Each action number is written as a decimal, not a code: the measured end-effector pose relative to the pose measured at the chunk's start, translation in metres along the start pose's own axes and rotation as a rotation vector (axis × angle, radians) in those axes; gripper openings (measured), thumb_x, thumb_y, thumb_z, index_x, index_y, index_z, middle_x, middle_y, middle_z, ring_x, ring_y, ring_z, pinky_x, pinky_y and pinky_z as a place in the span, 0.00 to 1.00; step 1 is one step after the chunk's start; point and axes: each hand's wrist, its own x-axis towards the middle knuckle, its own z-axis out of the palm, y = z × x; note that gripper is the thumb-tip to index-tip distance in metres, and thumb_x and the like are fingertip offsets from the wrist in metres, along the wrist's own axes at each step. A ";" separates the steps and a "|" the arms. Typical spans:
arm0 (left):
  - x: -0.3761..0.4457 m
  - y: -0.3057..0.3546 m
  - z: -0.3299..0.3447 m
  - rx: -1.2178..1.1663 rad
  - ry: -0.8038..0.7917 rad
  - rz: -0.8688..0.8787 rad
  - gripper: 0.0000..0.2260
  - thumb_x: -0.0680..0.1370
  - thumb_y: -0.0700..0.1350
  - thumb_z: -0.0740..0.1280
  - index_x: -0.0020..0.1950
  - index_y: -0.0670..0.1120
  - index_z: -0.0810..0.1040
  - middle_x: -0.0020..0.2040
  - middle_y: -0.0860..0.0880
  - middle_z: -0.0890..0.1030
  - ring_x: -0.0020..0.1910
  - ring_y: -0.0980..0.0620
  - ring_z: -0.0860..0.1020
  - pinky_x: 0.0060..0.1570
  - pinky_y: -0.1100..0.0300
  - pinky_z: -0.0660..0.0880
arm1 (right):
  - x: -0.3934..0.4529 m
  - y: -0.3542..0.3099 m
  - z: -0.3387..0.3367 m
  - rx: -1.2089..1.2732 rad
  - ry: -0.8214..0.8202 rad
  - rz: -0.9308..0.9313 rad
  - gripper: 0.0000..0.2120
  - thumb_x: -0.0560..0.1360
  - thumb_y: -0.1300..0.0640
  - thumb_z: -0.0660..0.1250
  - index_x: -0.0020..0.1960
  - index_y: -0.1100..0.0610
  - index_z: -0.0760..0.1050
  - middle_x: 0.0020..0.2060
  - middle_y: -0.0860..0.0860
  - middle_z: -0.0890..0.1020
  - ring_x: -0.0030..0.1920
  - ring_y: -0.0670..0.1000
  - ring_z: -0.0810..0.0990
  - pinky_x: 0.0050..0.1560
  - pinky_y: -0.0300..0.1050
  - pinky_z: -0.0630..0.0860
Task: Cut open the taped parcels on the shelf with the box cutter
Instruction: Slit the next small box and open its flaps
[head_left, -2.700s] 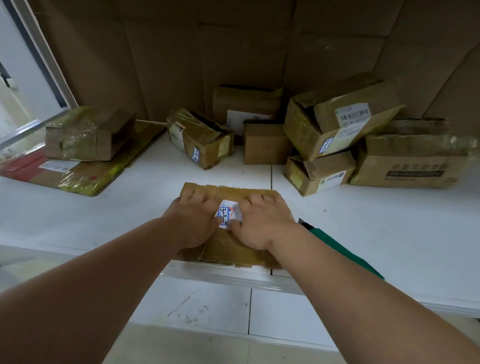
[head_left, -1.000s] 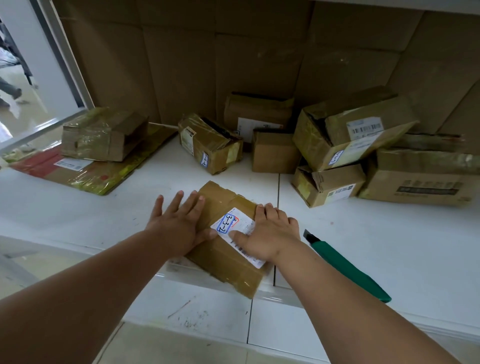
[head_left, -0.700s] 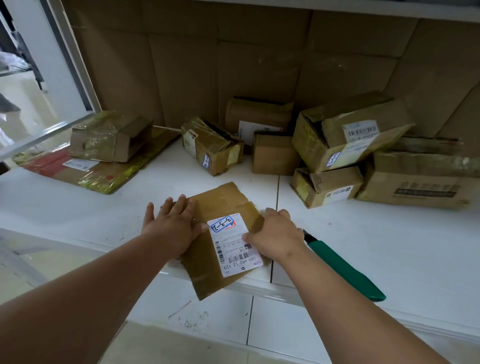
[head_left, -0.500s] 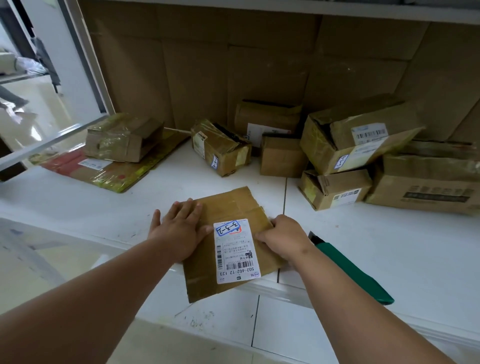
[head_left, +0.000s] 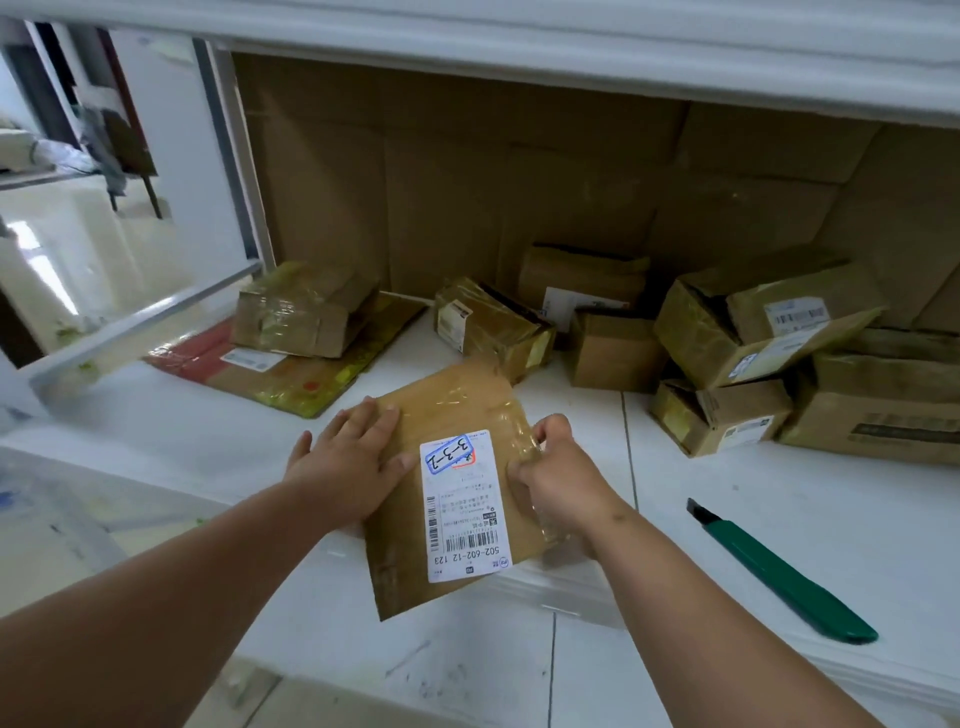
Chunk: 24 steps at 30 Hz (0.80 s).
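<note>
Head view: the flat parcel (head_left: 457, 467) lies on the white shelf (head_left: 779, 499), its near end hanging over the front edge and its long axis running away from the person. The left hand (head_left: 348, 467) presses on it with straight fingers; the right hand (head_left: 558, 467) pinches its right edge with curled fingers. The box cutter (head_left: 779, 571) lies untouched to the right, nearer the right hand. More parcels (head_left: 748, 332) stand behind, against a cardboard wall (head_left: 467, 171).

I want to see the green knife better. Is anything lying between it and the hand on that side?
Nothing: the head view shows only bare white shelf between the right hand, gripping the flat parcel, and the green box cutter.
</note>
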 end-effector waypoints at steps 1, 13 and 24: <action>0.001 -0.012 -0.005 -0.004 0.016 -0.002 0.32 0.78 0.68 0.48 0.78 0.62 0.41 0.80 0.56 0.40 0.79 0.49 0.44 0.75 0.42 0.45 | 0.002 -0.008 0.009 0.008 0.012 -0.008 0.08 0.77 0.58 0.62 0.52 0.53 0.62 0.42 0.52 0.79 0.40 0.51 0.77 0.38 0.45 0.71; 0.021 -0.110 -0.056 -0.379 0.060 -0.037 0.38 0.76 0.65 0.63 0.79 0.62 0.43 0.77 0.47 0.64 0.65 0.45 0.73 0.63 0.50 0.71 | 0.049 -0.065 0.096 0.541 0.272 0.109 0.07 0.77 0.59 0.60 0.50 0.48 0.66 0.46 0.50 0.79 0.44 0.51 0.77 0.39 0.46 0.70; 0.074 -0.135 -0.090 -0.540 0.428 -0.120 0.32 0.78 0.38 0.63 0.77 0.58 0.54 0.63 0.43 0.76 0.55 0.40 0.79 0.51 0.45 0.79 | 0.127 -0.119 0.133 0.338 0.126 -0.138 0.14 0.78 0.59 0.63 0.54 0.41 0.65 0.46 0.43 0.79 0.43 0.43 0.78 0.35 0.36 0.71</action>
